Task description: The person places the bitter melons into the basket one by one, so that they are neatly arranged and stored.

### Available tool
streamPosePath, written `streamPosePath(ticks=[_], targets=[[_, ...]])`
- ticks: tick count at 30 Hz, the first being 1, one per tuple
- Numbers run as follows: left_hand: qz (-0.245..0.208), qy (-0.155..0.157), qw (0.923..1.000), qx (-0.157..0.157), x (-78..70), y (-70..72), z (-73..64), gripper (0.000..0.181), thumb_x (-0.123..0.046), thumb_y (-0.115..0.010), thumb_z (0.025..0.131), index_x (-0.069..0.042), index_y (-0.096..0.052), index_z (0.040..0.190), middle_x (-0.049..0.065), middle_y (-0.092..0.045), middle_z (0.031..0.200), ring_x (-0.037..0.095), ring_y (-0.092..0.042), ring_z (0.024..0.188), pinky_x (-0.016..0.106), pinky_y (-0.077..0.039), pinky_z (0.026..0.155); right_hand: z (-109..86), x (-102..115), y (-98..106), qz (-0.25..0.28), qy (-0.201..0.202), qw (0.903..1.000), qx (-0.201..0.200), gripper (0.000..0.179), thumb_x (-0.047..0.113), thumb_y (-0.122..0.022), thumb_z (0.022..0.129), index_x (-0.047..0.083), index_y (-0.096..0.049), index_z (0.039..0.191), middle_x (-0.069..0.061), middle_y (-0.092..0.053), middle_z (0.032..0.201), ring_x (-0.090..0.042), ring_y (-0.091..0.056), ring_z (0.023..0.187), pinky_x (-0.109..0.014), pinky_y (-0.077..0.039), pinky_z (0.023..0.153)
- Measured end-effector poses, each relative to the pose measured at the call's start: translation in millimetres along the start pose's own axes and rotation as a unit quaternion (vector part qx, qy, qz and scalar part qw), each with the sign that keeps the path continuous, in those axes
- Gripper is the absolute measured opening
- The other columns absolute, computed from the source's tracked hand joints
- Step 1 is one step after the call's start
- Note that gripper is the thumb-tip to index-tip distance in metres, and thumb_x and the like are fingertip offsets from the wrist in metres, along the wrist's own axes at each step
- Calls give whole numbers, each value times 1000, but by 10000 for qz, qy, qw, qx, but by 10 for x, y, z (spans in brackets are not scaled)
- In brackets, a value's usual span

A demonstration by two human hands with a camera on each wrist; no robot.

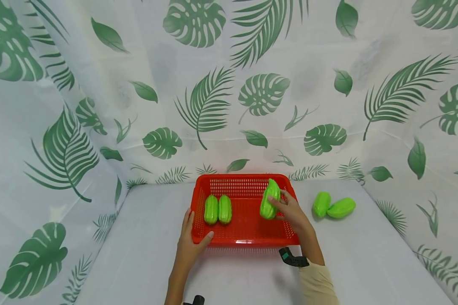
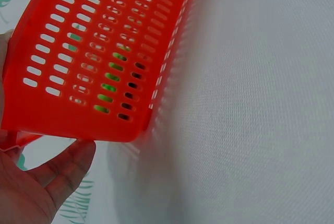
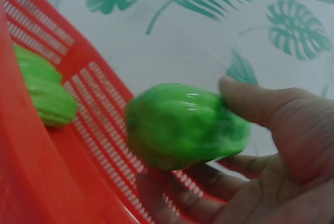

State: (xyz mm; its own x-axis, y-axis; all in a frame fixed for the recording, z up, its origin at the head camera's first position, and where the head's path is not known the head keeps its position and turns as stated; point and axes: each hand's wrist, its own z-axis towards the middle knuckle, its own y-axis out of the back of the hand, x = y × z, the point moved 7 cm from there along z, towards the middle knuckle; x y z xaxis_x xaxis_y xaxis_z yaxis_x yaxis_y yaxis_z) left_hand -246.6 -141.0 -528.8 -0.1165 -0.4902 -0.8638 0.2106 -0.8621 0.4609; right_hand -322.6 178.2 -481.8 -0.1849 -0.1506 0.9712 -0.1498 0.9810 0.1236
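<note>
My right hand [image 1: 291, 211] holds a bright green, ridged chayote [image 1: 270, 199] over the right part of a red plastic basket [image 1: 244, 242]. Thumb and fingers grip one end of that chayote [image 3: 177, 125] in the right wrist view. Two more chayotes [image 1: 218, 209] lie side by side in the basket's left half. At the front left corner, my left hand [image 1: 191, 243] grips the basket's rim, thumb at the front and fingers along the left side. The left wrist view shows its fingers [image 2: 70, 169] against the slotted wall from outside.
Two further chayotes [image 1: 322, 204] [image 1: 341, 208] lie touching on the white tabletop [image 1: 370, 254], right of the basket. A leaf-patterned cloth [image 1: 267, 55] hangs behind and at both sides. Dark bands [image 1: 293, 257] sit on both wrists.
</note>
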Motion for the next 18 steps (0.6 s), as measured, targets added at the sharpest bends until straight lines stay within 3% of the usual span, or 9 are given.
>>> streamPosePath(ticks=[6, 13, 18], targets=[[-8, 4, 10000, 0, 18, -12, 1, 96, -50, -73, 80, -16, -25, 156, -3, -16, 164, 30, -21, 150, 54, -42, 106, 159, 8, -253, -994, -169, 9943, 347, 76, 42, -66, 91, 4, -31, 148, -23, -56, 130, -30, -62, 107, -51, -57, 88], [-4, 61, 10000, 9, 42, -20, 12, 94, -45, -75, 81, -15, -25, 156, -3, -16, 164, 30, -21, 150, 55, -40, 107, 325, -27, -454, -1323, -453, 9884, 588, 75, 37, -68, 90, 1, -33, 146, -23, -53, 131, -32, -62, 106, -52, -56, 89], [37, 100, 9999, 40, 54, -13, 23, 95, -50, -73, 81, -18, -25, 156, -5, -15, 164, 28, -20, 151, 56, -36, 111, 416, -61, -566, -1522, -553, 9842, 717, 70, 35, -69, 90, 1, -38, 143, -22, -54, 129, -33, -61, 107, -51, -57, 87]])
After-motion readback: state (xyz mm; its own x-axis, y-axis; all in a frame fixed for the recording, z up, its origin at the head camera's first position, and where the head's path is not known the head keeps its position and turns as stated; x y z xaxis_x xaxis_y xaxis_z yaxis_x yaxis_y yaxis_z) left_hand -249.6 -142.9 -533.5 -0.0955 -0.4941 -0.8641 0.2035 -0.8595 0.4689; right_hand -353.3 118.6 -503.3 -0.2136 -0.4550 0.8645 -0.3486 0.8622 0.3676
